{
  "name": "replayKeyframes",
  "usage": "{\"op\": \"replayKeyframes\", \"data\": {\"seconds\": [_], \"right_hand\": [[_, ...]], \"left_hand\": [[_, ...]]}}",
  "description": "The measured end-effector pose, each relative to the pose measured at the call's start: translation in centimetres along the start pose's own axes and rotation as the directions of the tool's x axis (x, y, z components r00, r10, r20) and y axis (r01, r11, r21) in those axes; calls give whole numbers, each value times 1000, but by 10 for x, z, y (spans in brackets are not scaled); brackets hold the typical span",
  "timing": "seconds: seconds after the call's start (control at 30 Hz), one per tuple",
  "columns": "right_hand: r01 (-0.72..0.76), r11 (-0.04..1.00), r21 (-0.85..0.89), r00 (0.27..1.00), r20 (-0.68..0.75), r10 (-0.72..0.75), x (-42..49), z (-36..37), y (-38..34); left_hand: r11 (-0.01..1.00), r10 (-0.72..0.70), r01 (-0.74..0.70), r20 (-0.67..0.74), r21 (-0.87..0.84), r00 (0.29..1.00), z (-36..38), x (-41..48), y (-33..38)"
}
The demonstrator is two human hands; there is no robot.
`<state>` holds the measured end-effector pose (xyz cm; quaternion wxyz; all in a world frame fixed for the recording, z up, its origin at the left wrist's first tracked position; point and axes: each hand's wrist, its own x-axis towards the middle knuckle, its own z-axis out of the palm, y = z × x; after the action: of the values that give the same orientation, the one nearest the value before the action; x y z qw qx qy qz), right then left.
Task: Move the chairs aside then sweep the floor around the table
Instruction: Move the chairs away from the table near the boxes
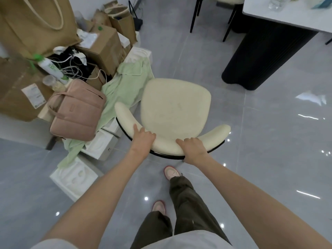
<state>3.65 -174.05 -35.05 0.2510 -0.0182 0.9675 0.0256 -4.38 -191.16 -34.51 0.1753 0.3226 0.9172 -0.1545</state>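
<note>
A cream upholstered chair [177, 106] with a curved backrest and a thin black frame stands on the grey tiled floor, just in front of my feet. My left hand [142, 139] grips the left part of the backrest, fingers curled over its top. My right hand [193, 147] grips the backrest to the right of centre in the same way. The white-topped table [291, 17] with a black ribbed base [260, 56] stands at the upper right, apart from the chair. No broom is in view.
A pile of cardboard boxes [106, 45], paper bags, a pink bag [75, 110], a green cloth [124, 87] and white foam trays [73, 177] crowds the left, touching the chair's left side. Another chair [215, 8] stands by the table at the top. A scrap of litter [312, 98] lies at right.
</note>
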Motion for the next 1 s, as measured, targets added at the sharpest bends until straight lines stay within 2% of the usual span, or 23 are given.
{"op": "replayKeyframes", "data": {"seconds": [0.47, 0.73, 1.0], "right_hand": [[-8, 1000, 14, 1000, 26, 7, -72, 37, -82], [5, 999, 42, 997, 71, -8, -90, 41, -72], [75, 992, 105, 990, 115, -87, -103, 40, -75]], "left_hand": [[998, 36, -41, 89, 51, 995, 43, -91, -8], [998, 51, -55, 88, 43, 995, 42, -105, 13], [997, 33, -42, 129, 66, 991, 46, -121, 12]]}}
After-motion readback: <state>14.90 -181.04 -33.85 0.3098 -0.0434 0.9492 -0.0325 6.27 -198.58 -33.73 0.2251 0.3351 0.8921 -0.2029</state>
